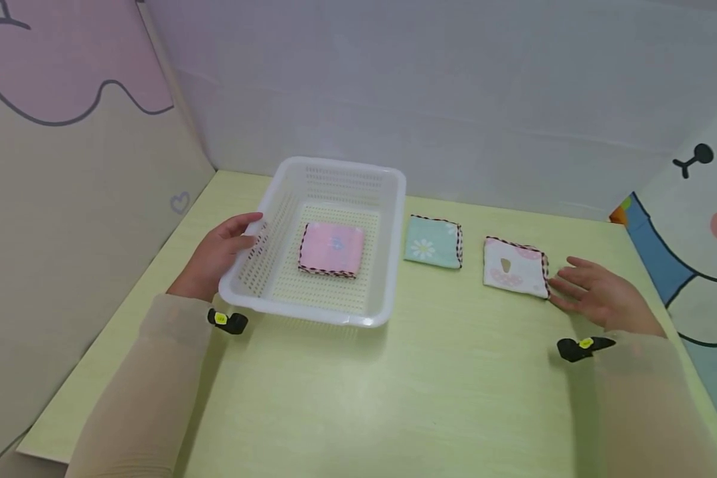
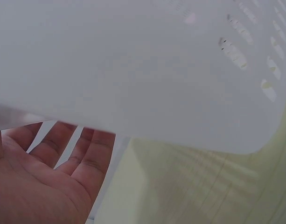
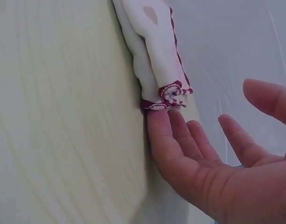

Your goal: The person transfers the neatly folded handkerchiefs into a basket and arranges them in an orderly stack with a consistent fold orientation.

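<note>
A white perforated plastic basket (image 1: 313, 317) stands left of centre, with a folded pink cloth (image 1: 332, 249) on its bottom. At its left side my left hand (image 1: 210, 255) grips the rim; the left wrist view shows the fingers (image 2: 94, 161) partly hidden behind the basket wall (image 2: 119, 79). A folded white cloth (image 1: 514, 267) with pink prints and a dark red-and-white stitched edge lies on the right. My right hand (image 1: 600, 292) is beside it with spread fingers, a fingertip right at the cloth's corner in the right wrist view. That hand holds nothing.
Between the basket and the white cloth lies a folded mint-green cloth (image 1: 433, 241) with a daisy print. Everything is on a pale yellow-green wooden table (image 1: 442, 392). A pale back wall (image 1: 430, 99) and printed side panels (image 1: 83, 172) enclose it.
</note>
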A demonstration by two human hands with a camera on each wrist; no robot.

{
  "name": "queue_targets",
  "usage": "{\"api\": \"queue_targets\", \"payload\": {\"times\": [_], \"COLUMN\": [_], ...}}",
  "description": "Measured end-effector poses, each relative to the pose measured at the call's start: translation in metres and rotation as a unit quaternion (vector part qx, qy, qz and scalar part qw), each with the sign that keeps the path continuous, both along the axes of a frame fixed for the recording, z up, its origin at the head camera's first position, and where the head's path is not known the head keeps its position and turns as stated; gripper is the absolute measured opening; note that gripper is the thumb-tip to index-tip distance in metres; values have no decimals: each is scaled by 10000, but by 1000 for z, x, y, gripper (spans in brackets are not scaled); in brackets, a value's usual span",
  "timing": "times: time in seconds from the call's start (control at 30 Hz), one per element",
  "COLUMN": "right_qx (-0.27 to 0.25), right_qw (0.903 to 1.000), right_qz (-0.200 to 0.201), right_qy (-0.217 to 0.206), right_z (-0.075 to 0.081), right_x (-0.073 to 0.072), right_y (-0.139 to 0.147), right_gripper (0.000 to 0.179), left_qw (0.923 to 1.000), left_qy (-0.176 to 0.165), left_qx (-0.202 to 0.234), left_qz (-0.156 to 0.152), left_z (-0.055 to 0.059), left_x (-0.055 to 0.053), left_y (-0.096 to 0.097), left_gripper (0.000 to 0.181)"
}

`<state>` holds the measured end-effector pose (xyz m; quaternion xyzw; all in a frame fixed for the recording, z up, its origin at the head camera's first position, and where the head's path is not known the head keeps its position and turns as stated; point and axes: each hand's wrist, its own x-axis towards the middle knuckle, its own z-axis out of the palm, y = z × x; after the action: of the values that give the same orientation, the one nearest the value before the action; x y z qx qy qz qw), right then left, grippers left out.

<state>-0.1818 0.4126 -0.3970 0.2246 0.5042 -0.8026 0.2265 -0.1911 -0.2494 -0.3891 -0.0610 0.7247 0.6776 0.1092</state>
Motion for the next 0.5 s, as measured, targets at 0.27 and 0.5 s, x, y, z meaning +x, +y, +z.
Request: {"api": "queue_targets", "payload": {"times": [0.27,0.5], "right_qx": [-355,-535], "right_qw": [9937,9873], "right_qz": [-668,-933], "right_qy": [-831,-1169], "right_z": [1,0], "right_x": [-14,-23], "right_y": [2,4], "right_gripper": [79,73], "left_qw": [10000,9999], "left_qy": [-72,-140], "left_qx": [3,25], "left_qz": [2,3], "left_z": [4,5], "left_x": [1,0], "left_y": [1,1], "left_gripper": [44,45]}}
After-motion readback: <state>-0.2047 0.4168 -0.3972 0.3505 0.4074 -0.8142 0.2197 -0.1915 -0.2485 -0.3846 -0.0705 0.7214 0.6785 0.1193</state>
